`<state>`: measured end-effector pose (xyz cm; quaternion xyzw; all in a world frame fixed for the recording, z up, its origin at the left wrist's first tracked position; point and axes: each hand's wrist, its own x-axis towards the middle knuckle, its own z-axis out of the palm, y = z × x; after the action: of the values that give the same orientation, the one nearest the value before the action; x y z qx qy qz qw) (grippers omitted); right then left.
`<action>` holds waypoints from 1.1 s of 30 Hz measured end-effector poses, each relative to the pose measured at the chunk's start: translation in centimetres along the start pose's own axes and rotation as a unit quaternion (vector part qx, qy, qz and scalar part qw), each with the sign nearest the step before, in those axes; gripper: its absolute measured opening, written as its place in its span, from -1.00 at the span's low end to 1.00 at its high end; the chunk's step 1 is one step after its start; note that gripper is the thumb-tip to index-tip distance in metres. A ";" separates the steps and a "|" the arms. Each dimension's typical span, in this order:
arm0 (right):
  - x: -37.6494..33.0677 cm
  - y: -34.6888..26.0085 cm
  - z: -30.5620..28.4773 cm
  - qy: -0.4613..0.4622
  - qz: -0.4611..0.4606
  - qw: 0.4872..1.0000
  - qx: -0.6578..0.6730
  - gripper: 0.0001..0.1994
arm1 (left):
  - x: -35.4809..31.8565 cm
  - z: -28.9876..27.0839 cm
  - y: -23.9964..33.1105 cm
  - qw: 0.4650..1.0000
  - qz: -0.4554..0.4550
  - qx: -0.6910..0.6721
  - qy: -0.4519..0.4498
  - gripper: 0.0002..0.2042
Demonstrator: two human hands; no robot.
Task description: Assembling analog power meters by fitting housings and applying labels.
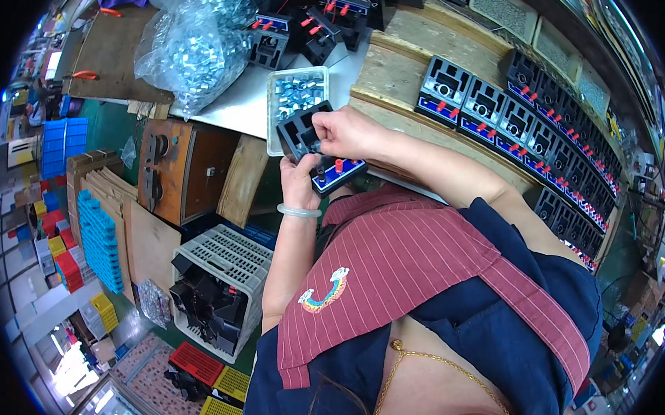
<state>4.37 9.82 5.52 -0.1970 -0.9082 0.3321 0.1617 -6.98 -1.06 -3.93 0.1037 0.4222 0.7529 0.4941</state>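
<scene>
Left hand (299, 181) is wrapped around the underside of a black plastic switch box (320, 148) with a blue faceplate, held above the worktop's near edge. It looks light, rigid and hard-shelled, best gripped by the side walls. Right hand (347, 131) pinches down into its open compartment, fingers closed. Just behind sits a clear tray of metal clips (297, 97); finished boxes (538, 121) line the wooden board to the right.

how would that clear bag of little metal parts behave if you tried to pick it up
The clear bag would probably sag and shift, since its thin film is crumpled and slumped. Packed with shiny metal pieces, it is likely heavy for its size, and the film may tear.
</scene>
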 end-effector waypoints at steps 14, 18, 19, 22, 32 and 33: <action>-6.2 -0.3 -4.3 -0.015 -0.050 0.974 -0.219 -0.90 | -3.0 6.2 -2.8 0.997 -0.022 0.034 -0.069 -0.51; -6.7 2.0 -4.7 0.001 -0.121 0.987 -0.103 -0.88 | -4.0 7.2 -2.3 0.997 -0.016 0.005 -0.076 -0.56; -7.0 2.5 -4.6 0.002 -0.122 0.987 -0.104 -0.88 | -4.1 7.2 -2.2 0.997 -0.014 -0.015 -0.080 -0.58; -7.7 2.7 -4.7 0.004 -0.185 0.975 -0.121 -0.85 | -3.8 6.7 -2.9 0.996 -0.018 -0.003 -0.089 -0.58; -7.7 3.0 -6.8 0.076 0.034 0.993 0.086 -0.18 | -3.6 8.1 -0.4 0.972 0.055 0.065 -0.220 -0.10; -7.7 3.0 -6.4 0.110 0.012 0.994 0.021 -0.18 | -3.1 7.8 -0.6 0.972 0.053 0.065 -0.222 -0.10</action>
<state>14.52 11.82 6.92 -0.2400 -0.8750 0.3295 0.2612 -0.58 0.59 1.31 0.3223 0.3442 0.7073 0.5266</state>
